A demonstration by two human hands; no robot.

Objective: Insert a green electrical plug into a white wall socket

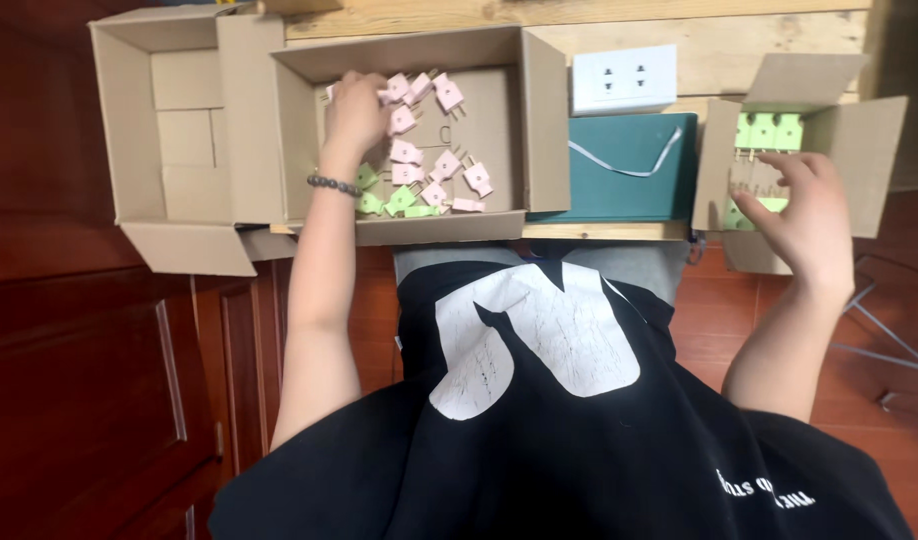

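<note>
My left hand (pixel 354 115) reaches into the middle cardboard box (pixel 499 110), its fingers curled over pink plugs (pixel 419 160) at the box's far left; whether it grips one I cannot tell. Several pink and a few green plugs (pixel 394 200) lie loose in that box. My right hand (pixel 804 215) rests at the small cardboard box (pixel 859 150) on the right, fingers spread over green plugs (pixel 769 130) lined up inside it. A beaded bracelet (pixel 334 183) circles my left wrist.
An empty-looking cardboard box (pixel 129 120) stands at the far left. A white wall socket block (pixel 624 78) sits on the wooden bench (pixel 579 15), above a dark green book with a ribbon (pixel 624 170). Red tiled floor and a dark wooden door lie below.
</note>
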